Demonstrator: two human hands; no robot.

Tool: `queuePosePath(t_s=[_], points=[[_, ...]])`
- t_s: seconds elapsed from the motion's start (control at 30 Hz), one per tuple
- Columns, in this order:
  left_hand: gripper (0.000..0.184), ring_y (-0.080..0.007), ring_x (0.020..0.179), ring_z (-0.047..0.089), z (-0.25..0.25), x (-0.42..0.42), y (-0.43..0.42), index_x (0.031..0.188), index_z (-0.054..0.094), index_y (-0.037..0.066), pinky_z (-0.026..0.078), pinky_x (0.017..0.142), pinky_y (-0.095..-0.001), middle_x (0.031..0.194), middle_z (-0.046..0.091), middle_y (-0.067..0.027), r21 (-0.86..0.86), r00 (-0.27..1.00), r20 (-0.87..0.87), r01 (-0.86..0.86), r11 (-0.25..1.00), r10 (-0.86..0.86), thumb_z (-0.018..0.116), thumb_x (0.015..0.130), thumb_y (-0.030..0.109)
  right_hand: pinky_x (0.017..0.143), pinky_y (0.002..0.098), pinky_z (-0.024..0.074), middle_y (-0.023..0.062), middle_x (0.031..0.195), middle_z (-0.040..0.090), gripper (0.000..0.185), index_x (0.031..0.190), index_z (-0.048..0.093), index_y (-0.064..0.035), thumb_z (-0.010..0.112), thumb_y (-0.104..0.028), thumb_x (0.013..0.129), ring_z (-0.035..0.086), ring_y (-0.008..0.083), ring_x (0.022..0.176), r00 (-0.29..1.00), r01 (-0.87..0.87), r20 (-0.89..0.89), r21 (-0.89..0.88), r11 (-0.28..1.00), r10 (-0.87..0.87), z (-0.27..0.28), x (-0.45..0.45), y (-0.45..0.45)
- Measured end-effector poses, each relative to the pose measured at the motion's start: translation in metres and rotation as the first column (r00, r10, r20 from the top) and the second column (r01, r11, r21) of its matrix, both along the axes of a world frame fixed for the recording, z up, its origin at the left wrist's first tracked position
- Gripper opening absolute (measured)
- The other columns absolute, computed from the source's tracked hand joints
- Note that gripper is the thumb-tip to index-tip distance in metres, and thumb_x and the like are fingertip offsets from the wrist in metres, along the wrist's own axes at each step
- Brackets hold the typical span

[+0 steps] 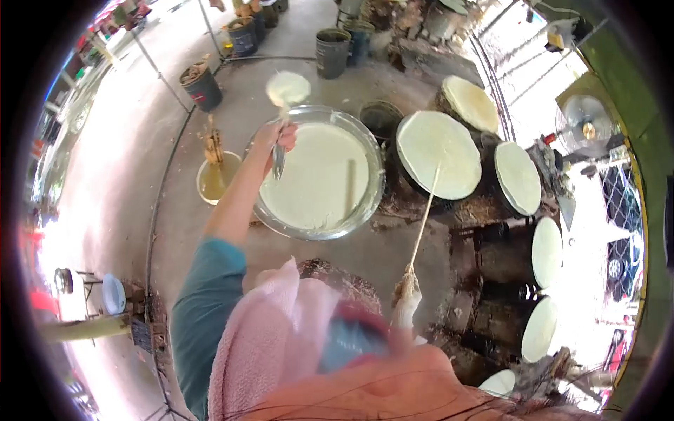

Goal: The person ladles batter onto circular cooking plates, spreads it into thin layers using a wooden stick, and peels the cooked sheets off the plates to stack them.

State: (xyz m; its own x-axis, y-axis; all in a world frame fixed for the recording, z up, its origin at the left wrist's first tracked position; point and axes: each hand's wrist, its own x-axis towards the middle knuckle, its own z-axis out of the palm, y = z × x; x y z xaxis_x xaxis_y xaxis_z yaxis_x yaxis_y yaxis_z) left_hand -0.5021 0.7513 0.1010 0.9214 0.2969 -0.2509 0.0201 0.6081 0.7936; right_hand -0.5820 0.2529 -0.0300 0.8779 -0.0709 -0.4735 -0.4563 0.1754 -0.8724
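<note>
My left hand (pixel 277 137) is closed around a metal ladle (pixel 279 167), gripped partway along its handle. The ladle's round bowl, filled with creamy white batter (pixel 288 88), is beyond the far left rim of a wide metal basin (pixel 378 175). More of the same pale batter (pixel 316 175) fills the basin. To the right, a thin stick (pixel 425 224) slants from the white surface of a round pan (pixel 439 154) toward me. A dirty white wrapping (pixel 406 302) covers its near end. My right hand cannot be made out; my face and a pink towel (pixel 260 337) block the lower middle.
Several round white-topped pans (pixel 518 177) line the right side on dark, sooty stoves. A small bucket (pixel 210 184) with yellowish liquid and a brush-like tool stands left of the basin. Dark buckets (pixel 332 52) stand at the back. A fan (pixel 587 126) is at the far right.
</note>
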Motion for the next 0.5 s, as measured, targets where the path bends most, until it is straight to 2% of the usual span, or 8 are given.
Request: queuePosePath(t_s=[0.07,0.13,0.17,0.3,0.33,0.4,0.43,0.5], points=[[0.033,-0.0071,0.037,0.032,0.027,-0.005,-0.035,0.087,0.053,-0.003,0.026,0.038,-0.0241,0.054,0.035,0.0044,0.404,0.968,-0.132,-0.143,0.904,0.212,0.04,0.101,0.025,0.032,0.0222,0.0223,-0.0059,0.055,0.044,0.036,0.124,0.06,-0.0174,0.061,-0.035,0.093,0.033,0.0051,0.036,1.0,0.0,-0.027,-0.062,0.998,-0.002,-0.004,0.015,-0.009],[0.033,-0.0062,0.037,0.031,0.028,0.001,-0.03,0.089,0.053,-0.002,0.026,0.038,-0.0238,0.054,0.034,0.0048,0.392,0.982,-0.125,-0.081,0.916,0.14,0.041,0.101,0.026,0.032,0.0221,0.0226,-0.0062,0.055,0.045,0.039,0.127,0.059,-0.0174,0.062,-0.036,0.092,0.033,0.0048,0.036,0.999,-0.03,-0.027,-0.079,0.996,0.028,-0.004,0.037,-0.017],[0.033,-0.0058,0.036,0.03,0.023,0.003,-0.025,0.09,0.052,-0.002,0.025,0.038,-0.0237,0.054,0.033,0.0051,0.386,0.987,-0.117,-0.061,0.92,0.114,0.041,0.101,0.027,0.032,0.0212,0.0233,-0.0071,0.058,0.046,0.045,0.131,0.056,-0.0169,0.066,-0.033,0.09,0.034,0.0036,0.038,0.999,-0.041,-0.024,0.005,0.999,0.041,-0.004,0.055,-0.02],[0.029,-0.0048,0.035,0.032,-0.018,0.015,-0.013,0.101,0.048,-0.005,0.026,0.037,-0.0204,0.059,0.035,0.0058,-0.067,0.999,0.028,0.043,0.997,-0.041,0.041,0.101,0.023,0.049,0.0214,0.0417,-0.0038,0.07,0.056,0.044,0.126,0.058,-0.013,0.07,-0.025,0.086,0.052,0.0068,0.055,0.945,-0.233,0.182,-0.213,0.949,0.273,-0.034,0.158,-0.017],[0.029,-0.0043,0.036,0.032,-0.02,0.015,-0.028,0.101,0.047,-0.005,0.026,0.038,-0.0204,0.061,0.036,0.0056,-0.187,1.0,-0.003,-0.012,0.982,0.012,0.04,0.101,0.023,0.057,0.0222,0.047,-0.0018,0.076,0.06,0.043,0.123,0.059,-0.0113,0.072,-0.022,0.084,0.058,0.0085,0.063,0.893,-0.293,0.254,-0.296,0.909,0.371,-0.053,0.189,-0.015],[0.03,-0.0034,0.038,0.032,-0.02,0.014,-0.067,0.102,0.045,-0.006,0.027,0.041,-0.0202,0.064,0.038,0.0053,-0.405,0.991,-0.083,-0.126,0.906,0.1,0.038,0.102,0.023,0.07,0.0282,0.0507,0.0082,0.088,0.066,0.046,0.12,0.058,-0.007,0.073,-0.027,0.082,0.064,0.0174,0.078,0.797,-0.439,0.116,-0.564,0.7,0.593,-0.05,0.246,0.001],[0.03,-0.0031,0.039,0.035,-0.047,0.009,-0.068,0.103,0.044,-0.008,0.027,0.042,-0.0203,0.067,0.04,0.0036,-0.641,0.996,0.079,0.022,0.767,0.038,0.036,0.103,0.021,0.073,0.0335,0.0506,0.0138,0.092,0.066,0.047,0.118,0.058,-0.0063,0.072,-0.03,0.081,0.064,0.025,0.082,0.741,-0.453,0.085,-0.668,0.59,0.666,-0.028,0.269,0.018],[0.029,-0.0044,0.04,0.038,-0.051,0.005,-0.101,0.103,0.043,-0.009,0.027,0.042,-0.0215,0.068,0.04,0.002,-0.75,0.982,0.155,0.047,0.66,0.106,0.034,0.103,0.018,0.077,0.0416,0.0505,0.02,0.098,0.063,0.051,0.118,0.057,-0.0076,0.071,-0.036,0.079,0.063,0.0362,0.088,0.633,-0.402,0.03,-0.841,0.361,0.773,0.0,0.305,0.056]])
